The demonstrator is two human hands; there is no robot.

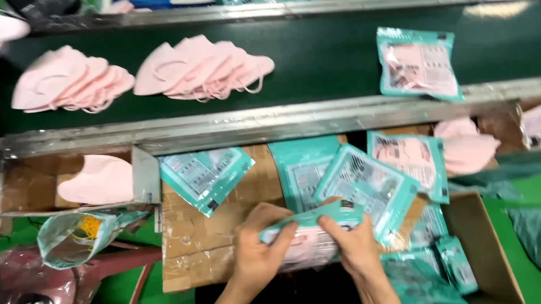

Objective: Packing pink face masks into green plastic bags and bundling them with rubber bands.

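Glossy teal pouch (307, 229), crinkled, stuffed with soft pink masks. Pinched between left hand (258, 248) and right hand (353, 244), fingers curled over both ends. Just beyond, rough taped cardboard (194, 246).

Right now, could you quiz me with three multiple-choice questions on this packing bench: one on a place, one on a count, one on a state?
1. Where does the lone sealed teal packet lie?
A on the dark belt
B on the floor
C in a bin

2. How many fans of pink masks lie on the belt?
A one
B two
C five

3. What are both hands doing?
A resting empty
B gripping one packet
C pointing

Answers: 1 A, it lies on the belt's right part. 2 B, two separate fans side by side. 3 B, left hand and right hand hold the held packet.
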